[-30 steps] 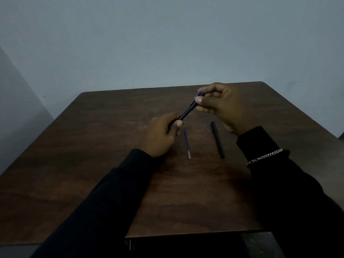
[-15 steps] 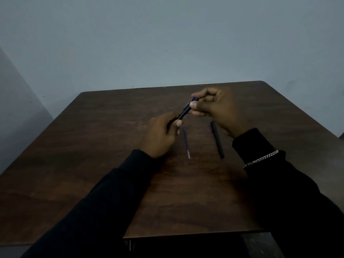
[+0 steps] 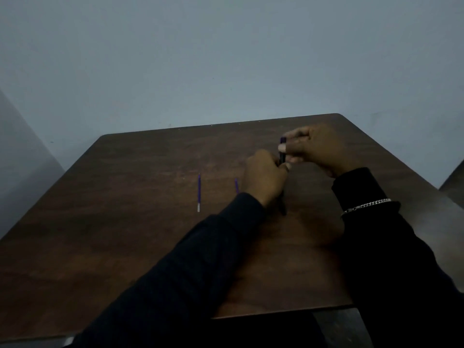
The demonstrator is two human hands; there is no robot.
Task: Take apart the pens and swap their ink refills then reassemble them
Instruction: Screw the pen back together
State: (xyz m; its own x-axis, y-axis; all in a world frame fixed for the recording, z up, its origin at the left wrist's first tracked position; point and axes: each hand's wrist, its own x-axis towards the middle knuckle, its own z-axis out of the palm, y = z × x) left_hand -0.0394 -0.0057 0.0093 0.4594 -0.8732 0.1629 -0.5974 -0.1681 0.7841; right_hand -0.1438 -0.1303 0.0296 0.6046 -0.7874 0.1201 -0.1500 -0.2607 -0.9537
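Observation:
I hold a dark pen with a purple top end (image 3: 282, 154) nearly upright over the brown table (image 3: 140, 234). My right hand (image 3: 317, 149) pinches its upper part. My left hand (image 3: 266, 177) grips its lower part. A thin purple refill with a white tip (image 3: 199, 192) lies on the table to the left of my hands. Only the far end of a second purple refill (image 3: 236, 185) shows beside my left wrist. A black pen (image 3: 283, 208) lies on the table, mostly hidden under my left hand.
Grey walls stand behind and to the left of the table. The table's near edge (image 3: 281, 313) is close to my body. A silver chain bracelet (image 3: 366, 205) sits on my right wrist over a dark sleeve.
The held pen has turned from slanted to nearly upright and both hands sit further right. A second refill now lies on the table to the left.

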